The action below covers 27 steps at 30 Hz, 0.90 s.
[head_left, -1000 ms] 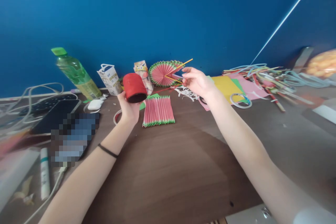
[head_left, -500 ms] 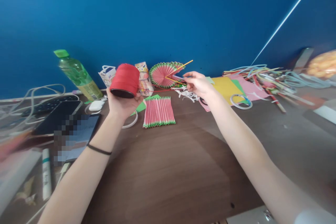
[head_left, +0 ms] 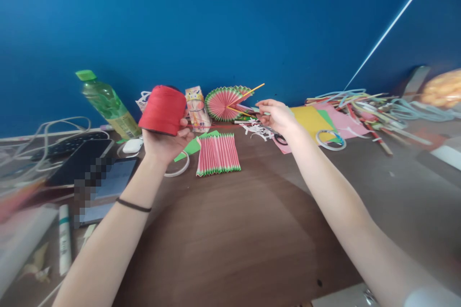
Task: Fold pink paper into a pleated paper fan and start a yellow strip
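A large spool of red thread [head_left: 163,110] is held up by my left hand [head_left: 167,144], which wraps round it from below. Red thread runs from the spool toward my right hand [head_left: 275,114], whose fingers are pinched on it. A pleated pink and green paper [head_left: 218,153] lies on the table between and below my hands. Behind it a round pink and green paper fan [head_left: 225,103] with yellow sticks leans against the blue wall.
At the left are a green bottle [head_left: 108,105], an earphone case [head_left: 132,146], a phone [head_left: 111,187], a marker [head_left: 65,240] and cables. To the right lie yellow paper [head_left: 310,122], a tape ring [head_left: 330,140] and a heap of colourful strips [head_left: 370,110].
My left hand has moved slightly left and tilted the spool, showing the thread stretched behind it. My right hand has shifted slightly right.
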Motion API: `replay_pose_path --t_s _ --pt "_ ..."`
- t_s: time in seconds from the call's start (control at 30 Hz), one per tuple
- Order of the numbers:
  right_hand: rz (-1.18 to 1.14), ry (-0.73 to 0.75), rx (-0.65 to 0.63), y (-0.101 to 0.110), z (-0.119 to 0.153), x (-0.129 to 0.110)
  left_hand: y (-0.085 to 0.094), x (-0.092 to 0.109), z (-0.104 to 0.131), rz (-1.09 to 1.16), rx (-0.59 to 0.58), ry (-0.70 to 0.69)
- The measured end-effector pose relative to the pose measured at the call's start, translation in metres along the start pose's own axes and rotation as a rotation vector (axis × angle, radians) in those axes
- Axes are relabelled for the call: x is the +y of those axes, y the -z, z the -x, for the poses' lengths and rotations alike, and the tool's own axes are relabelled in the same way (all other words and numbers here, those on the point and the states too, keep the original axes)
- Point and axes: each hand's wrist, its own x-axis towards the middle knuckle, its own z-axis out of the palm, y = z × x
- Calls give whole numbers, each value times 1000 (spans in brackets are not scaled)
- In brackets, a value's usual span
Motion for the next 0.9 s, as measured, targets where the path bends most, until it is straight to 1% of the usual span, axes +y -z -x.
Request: replay_pose_path --t_s 0.13,0.23,0.33,0.43,0.53,0.6,0.67,0.77,0.9 --pt "-8 4 12 3 -2 -1 1 2 1 42 47 -10" --pt "3 26 -41 3 -2 0 1 2 0 33 53 -12" --pt "71 104 -195 4 1 0 -2 1 1 13 59 -17" --pt "243 175 -397 4 7 -2 -5 0 3 4 85 -33" --pt "467 180 -588 5 12 -5 -7 0 5 0 91 -46" --pt "578 171 -664 4 15 -8 -6 0 6 -7 74 -54" --pt "614 171 -686 3 18 -10 -5 1 6 -22 43 -48" --pt "558 156 -692 2 22 -12 -1 2 5 -45 -1 -27" --pt "500 157 -702 2 25 -14 2 4 3 -43 -3 -12"
